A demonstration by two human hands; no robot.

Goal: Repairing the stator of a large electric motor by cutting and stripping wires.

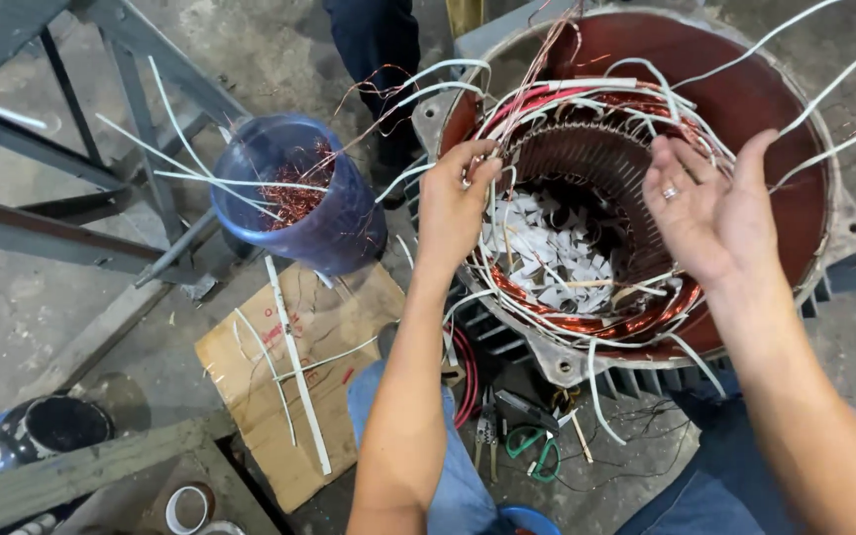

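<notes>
A large electric motor stator (795, 109) with a red-painted inner housing lies open before me, its copper windings (636, 322) ringed by white insulating sleeves (587, 94) and white paper slot pieces (557, 258) in the bore. My left hand (453, 203) pinches white sleeved wires at the left rim of the winding. My right hand (710, 203), a ring on one finger, is spread with the palm facing me over the right side of the winding, touching the white sleeves with its fingertips.
A blue plastic bucket (349, 223) holding scrap copper wire and white sleeves stands left of the motor. Below it lies a cardboard sheet (260, 372) with white strips. Pliers and green-handled scissors (537, 451) lie on the floor. A grey metal frame (81, 168) stands left; another person's legs (374, 45) are behind.
</notes>
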